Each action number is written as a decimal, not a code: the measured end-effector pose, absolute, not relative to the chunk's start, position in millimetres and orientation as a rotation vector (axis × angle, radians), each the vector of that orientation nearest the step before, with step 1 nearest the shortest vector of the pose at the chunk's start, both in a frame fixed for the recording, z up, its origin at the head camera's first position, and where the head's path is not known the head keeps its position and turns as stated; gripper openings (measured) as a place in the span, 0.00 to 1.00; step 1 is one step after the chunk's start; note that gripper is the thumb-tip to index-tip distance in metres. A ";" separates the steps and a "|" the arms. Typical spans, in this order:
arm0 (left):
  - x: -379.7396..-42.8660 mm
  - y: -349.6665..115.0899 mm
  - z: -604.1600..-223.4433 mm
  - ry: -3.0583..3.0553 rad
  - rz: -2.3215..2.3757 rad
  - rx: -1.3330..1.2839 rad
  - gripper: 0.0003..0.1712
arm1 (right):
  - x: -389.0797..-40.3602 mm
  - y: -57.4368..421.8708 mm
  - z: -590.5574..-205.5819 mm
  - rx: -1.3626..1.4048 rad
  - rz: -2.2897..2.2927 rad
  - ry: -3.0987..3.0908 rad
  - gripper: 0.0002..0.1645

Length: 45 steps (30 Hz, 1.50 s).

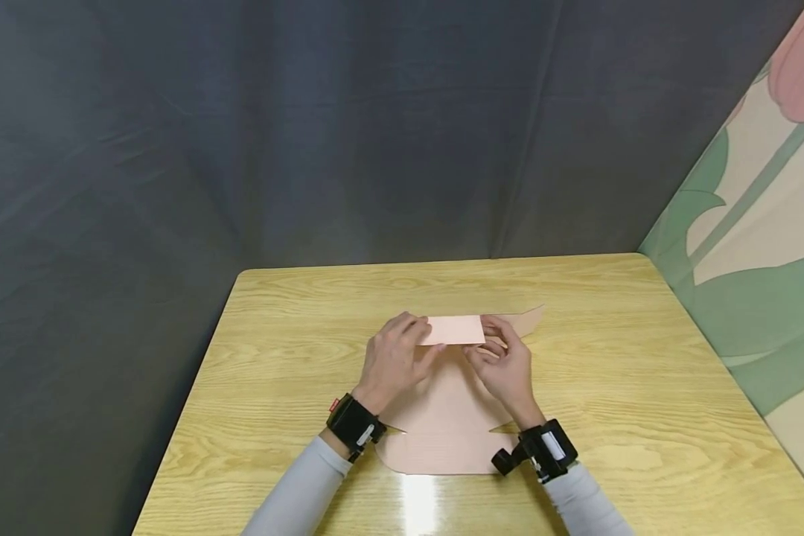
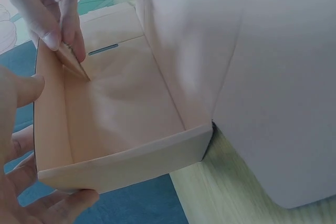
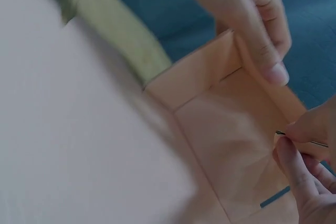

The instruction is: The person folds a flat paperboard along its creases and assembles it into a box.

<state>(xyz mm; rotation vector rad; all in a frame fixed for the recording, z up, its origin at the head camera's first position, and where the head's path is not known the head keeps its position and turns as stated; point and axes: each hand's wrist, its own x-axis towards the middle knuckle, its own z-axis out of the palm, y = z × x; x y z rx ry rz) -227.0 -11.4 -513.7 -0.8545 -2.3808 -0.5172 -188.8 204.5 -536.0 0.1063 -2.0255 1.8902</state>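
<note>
A pinkish cardboard box [image 1: 454,330], partly folded up, is held above the table between both hands. My left hand [image 1: 391,357] grips its left end, thumb on the wall and fingers below in the left wrist view. My right hand [image 1: 509,368] pinches a small flap [image 2: 74,64] at the box's other end, between thumb and fingers. Walls stand around the box's floor [image 2: 126,98], which has a narrow slot [image 2: 103,50] near the right hand. The wide flat lid panel [image 1: 452,398] extends toward me, ending in a rounded flap [image 1: 449,454].
Under the work is a wood-grain table [image 1: 275,372]. A dark curtain [image 1: 375,134] hangs behind it, and a flower-patterned cloth [image 1: 764,283] is at the right. An unfolded cardboard piece [image 1: 528,320] sticks out past the right hand.
</note>
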 end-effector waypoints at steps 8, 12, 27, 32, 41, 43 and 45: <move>-226.4 -12.0 -514.8 -2.372 -0.519 -0.854 0.22 | -188.6 212.3 -550.1 0.180 1.705 -2.104 0.42; -226.8 -11.5 -514.8 -2.367 -0.531 -0.854 0.22 | -189.3 216.3 -552.1 0.155 1.728 -2.094 0.41; -225.8 -10.2 -514.3 -2.389 -0.507 -0.851 0.22 | -185.9 226.1 -555.3 0.103 1.647 -2.180 0.43; -226.0 -10.4 -513.6 -2.384 -0.520 -0.847 0.21 | -181.3 235.4 -555.6 -0.007 1.564 -2.348 0.44; -226.9 -10.9 -513.4 -2.378 -0.514 -0.850 0.21 | -176.6 241.7 -551.6 -0.198 1.781 -2.294 0.38; -227.0 -10.4 -513.3 -2.374 -0.521 -0.854 0.21 | -175.9 241.7 -550.0 -0.265 1.839 -2.260 0.36; -227.1 -9.7 -513.2 -2.367 -0.525 -0.860 0.22 | -175.5 241.6 -548.6 -0.332 1.895 -2.216 0.34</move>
